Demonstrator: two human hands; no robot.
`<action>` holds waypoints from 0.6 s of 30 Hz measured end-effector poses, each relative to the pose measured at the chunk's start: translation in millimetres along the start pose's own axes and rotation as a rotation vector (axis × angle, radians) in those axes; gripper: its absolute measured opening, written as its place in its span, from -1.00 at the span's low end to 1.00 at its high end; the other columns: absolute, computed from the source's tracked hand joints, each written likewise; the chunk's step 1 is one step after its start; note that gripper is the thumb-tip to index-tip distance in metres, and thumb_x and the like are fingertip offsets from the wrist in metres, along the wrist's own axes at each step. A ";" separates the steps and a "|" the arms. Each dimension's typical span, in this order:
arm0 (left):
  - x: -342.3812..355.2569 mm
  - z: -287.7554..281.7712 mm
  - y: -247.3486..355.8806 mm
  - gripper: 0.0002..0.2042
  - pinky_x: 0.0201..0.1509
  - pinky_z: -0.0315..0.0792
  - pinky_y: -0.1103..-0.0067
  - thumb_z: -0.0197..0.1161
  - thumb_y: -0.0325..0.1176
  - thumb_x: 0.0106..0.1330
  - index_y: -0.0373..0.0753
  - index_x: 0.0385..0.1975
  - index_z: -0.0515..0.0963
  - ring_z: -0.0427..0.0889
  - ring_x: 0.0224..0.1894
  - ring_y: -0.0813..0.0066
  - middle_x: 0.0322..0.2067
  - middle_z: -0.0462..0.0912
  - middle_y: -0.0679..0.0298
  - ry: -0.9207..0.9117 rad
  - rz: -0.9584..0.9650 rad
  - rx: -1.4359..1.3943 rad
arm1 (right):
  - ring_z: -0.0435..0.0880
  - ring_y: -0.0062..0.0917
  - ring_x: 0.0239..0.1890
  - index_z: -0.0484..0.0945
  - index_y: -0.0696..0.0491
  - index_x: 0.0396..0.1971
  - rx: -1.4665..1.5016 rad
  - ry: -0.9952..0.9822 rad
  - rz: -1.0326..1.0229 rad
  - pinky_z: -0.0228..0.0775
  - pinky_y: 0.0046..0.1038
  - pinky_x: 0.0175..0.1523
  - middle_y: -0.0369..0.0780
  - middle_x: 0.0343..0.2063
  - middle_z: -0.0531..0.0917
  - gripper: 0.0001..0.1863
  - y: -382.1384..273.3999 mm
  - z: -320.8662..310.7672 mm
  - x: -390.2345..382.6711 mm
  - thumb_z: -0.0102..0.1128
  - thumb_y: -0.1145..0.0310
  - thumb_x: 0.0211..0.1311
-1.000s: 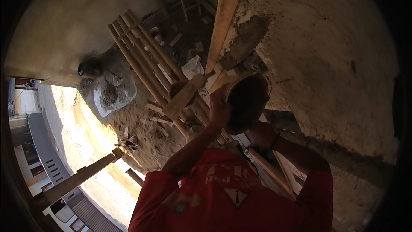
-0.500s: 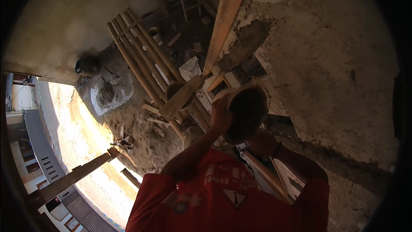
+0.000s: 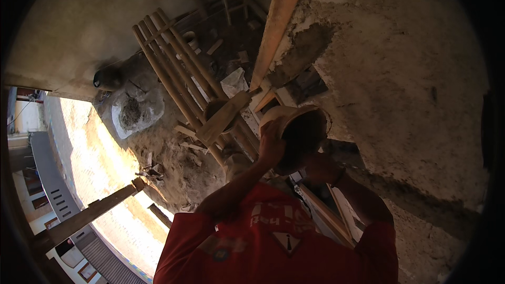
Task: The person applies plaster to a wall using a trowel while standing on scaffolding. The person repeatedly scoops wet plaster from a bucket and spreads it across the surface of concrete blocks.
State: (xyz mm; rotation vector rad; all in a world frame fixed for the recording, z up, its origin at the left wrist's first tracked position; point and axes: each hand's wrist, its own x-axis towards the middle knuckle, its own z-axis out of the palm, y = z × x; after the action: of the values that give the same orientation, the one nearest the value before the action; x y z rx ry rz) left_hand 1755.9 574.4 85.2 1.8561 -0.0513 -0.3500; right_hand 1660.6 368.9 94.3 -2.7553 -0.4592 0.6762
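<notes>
In front of my chest, a round bucket (image 3: pixel 272 115) is tipped so that its dark mouth faces me and to the right. My left hand (image 3: pixel 272 146) grips its left side, fingers wrapped against the pale wall. What lies inside is too dark to make out. My right hand (image 3: pixel 322 167) is at the lower right of the bucket's mouth, with a dark band on the wrist. Shadow hides its fingers, and I cannot tell whether they hold anything. Left of the bucket, a wooden float (image 3: pixel 223 119) rests over a dark round container on the pole bench.
A bench of several bamboo poles (image 3: pixel 176 71) runs away to the upper left. Rough plastered wall (image 3: pixel 400 73) fills the right side, edged by a wooden beam (image 3: pixel 279 21). Wet mortar (image 3: pixel 130 115) lies on a pale sheet at left, with a dark round vessel (image 3: pixel 108 79) behind it.
My right hand and forearm have shifted left and slightly up, nearer the bucket's mouth. The bucket has tilted a little, and my left hand keeps its grip.
</notes>
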 end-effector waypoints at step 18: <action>16.6 -8.6 -12.0 -0.28 0.42 0.24 0.30 0.12 -0.61 -0.08 -0.19 0.26 0.45 0.36 0.30 -0.01 0.17 0.48 -0.02 0.030 0.030 -0.105 | 0.60 -0.27 -0.33 0.58 0.08 -0.26 -0.296 0.109 0.169 0.43 -0.19 -0.26 -0.10 -0.42 0.59 -0.78 -21.2 -103.4 -6.3 0.15 0.47 0.03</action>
State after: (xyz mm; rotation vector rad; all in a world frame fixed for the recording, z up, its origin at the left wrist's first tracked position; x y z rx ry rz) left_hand 1772.3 582.7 72.6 1.7545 -0.0403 -0.2986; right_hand 1700.4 367.4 192.3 -3.1198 -0.3276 0.5274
